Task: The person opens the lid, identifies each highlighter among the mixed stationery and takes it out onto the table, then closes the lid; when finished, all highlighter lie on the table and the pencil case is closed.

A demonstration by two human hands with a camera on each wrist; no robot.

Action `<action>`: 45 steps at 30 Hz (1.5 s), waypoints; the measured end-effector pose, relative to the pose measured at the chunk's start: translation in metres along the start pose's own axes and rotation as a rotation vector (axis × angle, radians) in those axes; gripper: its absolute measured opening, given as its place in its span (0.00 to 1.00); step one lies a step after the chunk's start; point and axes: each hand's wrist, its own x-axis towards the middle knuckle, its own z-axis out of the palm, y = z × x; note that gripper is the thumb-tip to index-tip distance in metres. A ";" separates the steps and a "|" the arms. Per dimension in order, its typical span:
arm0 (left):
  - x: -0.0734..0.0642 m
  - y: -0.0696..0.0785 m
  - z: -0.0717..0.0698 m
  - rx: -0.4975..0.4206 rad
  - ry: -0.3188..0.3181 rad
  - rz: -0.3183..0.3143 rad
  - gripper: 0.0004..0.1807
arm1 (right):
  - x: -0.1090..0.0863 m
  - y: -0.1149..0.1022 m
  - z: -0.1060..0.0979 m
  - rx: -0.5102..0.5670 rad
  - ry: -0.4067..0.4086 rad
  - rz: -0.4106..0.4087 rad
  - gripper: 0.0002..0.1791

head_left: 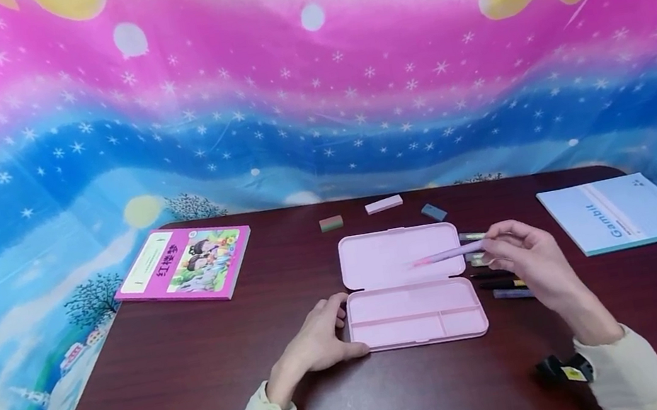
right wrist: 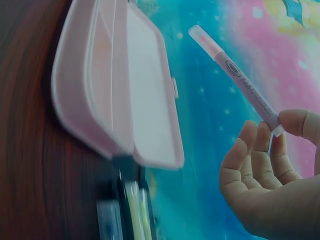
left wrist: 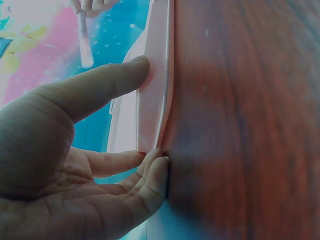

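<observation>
A pink pencil case (head_left: 414, 340) lies open on the table, its lid folded back and its divided tray bare inside. My left hand (head_left: 322, 338) holds the case's left end, thumb at the front edge and fingers curled against the side; in the left wrist view the thumb (left wrist: 107, 84) touches the pink wall. Above the lid, my right hand (head_left: 533, 258) pinches a pale purple marker (right wrist: 247, 89) by one end between thumb and fingers. The marker's clear cap, with pink inside, points left. Several pens (head_left: 513, 292) lie right of the case, partly hidden beneath the right hand.
Behind the case lie a green-and-brown eraser (head_left: 331, 223), a pale pink eraser (head_left: 384, 205) and a blue-grey eraser (head_left: 433, 212). A pink book (head_left: 196, 263) lies at the left, a light blue notebook (head_left: 620, 212) at the right. A printed cloth (head_left: 288, 111) hangs behind the table.
</observation>
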 end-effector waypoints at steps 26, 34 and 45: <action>0.001 -0.001 -0.002 -0.001 0.012 0.004 0.43 | -0.061 0.011 -0.113 -0.123 0.122 0.133 0.08; 0.000 -0.001 -0.001 0.003 0.013 0.011 0.43 | -0.066 0.012 -0.124 -0.637 0.157 0.186 0.06; 0.001 -0.002 0.001 -0.001 0.004 0.017 0.44 | -0.058 0.010 -0.130 -1.208 0.015 0.324 0.18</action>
